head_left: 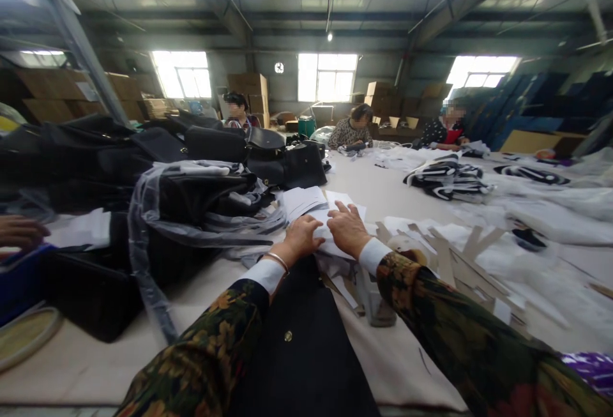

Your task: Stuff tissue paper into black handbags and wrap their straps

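Note:
Both my hands reach over a pile of white paper sheets (302, 202) in the middle of the table. My left hand (301, 237) is at the near edge of the sheets, fingers curved, with a gap between thumb and forefinger and nothing visible in it. Fingers spread, my right hand (348, 228) rests on white paper on the right side of the pile. Beneath my forearms, a black bag (306, 353) with a small gold-coloured stud lies on the table, its far end close to my left wrist.
Black bags (211, 145) are heaped on the left, some with clear plastic strips (143, 232). Cardboard strips (450, 257) and plastic wrap lie right of my hands. A black-and-white bundle (447, 177) sits farther back. Another person's hand (22, 232) is at far left; several people sit opposite.

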The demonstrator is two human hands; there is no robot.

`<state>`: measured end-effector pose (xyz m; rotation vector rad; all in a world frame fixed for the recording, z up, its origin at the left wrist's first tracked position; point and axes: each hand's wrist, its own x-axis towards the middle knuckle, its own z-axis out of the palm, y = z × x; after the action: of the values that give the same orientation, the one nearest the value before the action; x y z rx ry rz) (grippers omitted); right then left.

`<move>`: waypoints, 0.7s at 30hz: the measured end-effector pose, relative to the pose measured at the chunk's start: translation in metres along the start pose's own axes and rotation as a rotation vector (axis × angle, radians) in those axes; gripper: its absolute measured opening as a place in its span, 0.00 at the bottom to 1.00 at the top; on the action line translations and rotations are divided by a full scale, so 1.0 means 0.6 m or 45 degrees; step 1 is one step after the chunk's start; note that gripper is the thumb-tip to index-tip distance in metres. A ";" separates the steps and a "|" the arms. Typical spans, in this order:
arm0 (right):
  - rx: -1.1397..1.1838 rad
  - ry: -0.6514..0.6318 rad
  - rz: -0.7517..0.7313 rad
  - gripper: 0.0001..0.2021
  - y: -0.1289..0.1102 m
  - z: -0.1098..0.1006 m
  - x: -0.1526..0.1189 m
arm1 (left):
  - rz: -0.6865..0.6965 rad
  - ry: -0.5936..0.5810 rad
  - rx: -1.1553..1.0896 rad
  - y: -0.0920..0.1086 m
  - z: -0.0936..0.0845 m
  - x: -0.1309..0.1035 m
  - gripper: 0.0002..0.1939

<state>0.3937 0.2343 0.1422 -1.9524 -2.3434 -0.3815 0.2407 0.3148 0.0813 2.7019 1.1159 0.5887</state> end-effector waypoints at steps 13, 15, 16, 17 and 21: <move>0.020 0.664 -0.097 0.09 0.005 -0.059 -0.124 | -0.345 -0.219 -0.084 -0.021 0.013 0.007 0.22; 0.067 0.716 -0.126 0.09 -0.017 -0.061 -0.153 | -0.374 -0.225 -0.184 -0.017 -0.010 0.004 0.29; 0.093 0.740 -0.144 0.09 -0.030 -0.061 -0.167 | -0.383 -0.223 -0.250 -0.016 -0.024 0.001 0.33; 0.123 0.763 -0.162 0.09 -0.043 -0.062 -0.179 | -0.390 -0.217 -0.331 -0.014 -0.038 -0.003 0.35; 0.281 0.827 -0.211 0.08 -0.099 -0.069 -0.209 | -0.507 -0.228 -0.768 0.005 -0.087 -0.053 0.27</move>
<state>0.3556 0.0950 0.1475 -1.2814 -2.0091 -0.6240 0.2005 0.2905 0.1202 1.9182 1.1533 0.5004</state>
